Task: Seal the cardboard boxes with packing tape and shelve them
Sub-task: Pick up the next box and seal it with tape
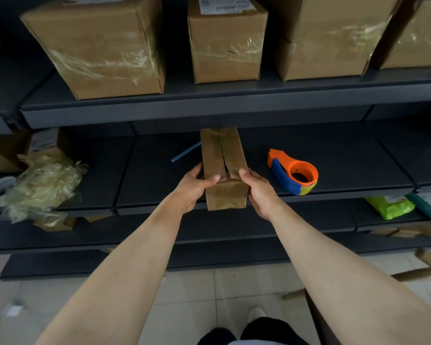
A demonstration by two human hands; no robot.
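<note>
- Now, head view: the left hand clasps the narrow cardboard box on its left side, thumb laid flat over the top, remaining fingers wrapped down the flank and out of sight.
- Right hand mirrors it on the right side, thumb hooked over the top edge, palm pressed to the wall; both grips are closed snugly on the box.
- That box lies lengthwise on the middle shelf, its near end poking past the shelf's front lip, its far end tucked under the upper shelf.
- Top flaps meet along a centre seam under glossy clear tape; the near face is taped too and looks wrinkled.
- Just right of the box, well apart from the hand, sits the orange-and-blue tape dispenser near the front edge.
- A blue stick lies to the left behind it; crumpled plastic wrap crowds the far left.
- Bare dark shelf lies open on both sides of the box.
- Larger taped boxes line the upper shelf.
</note>
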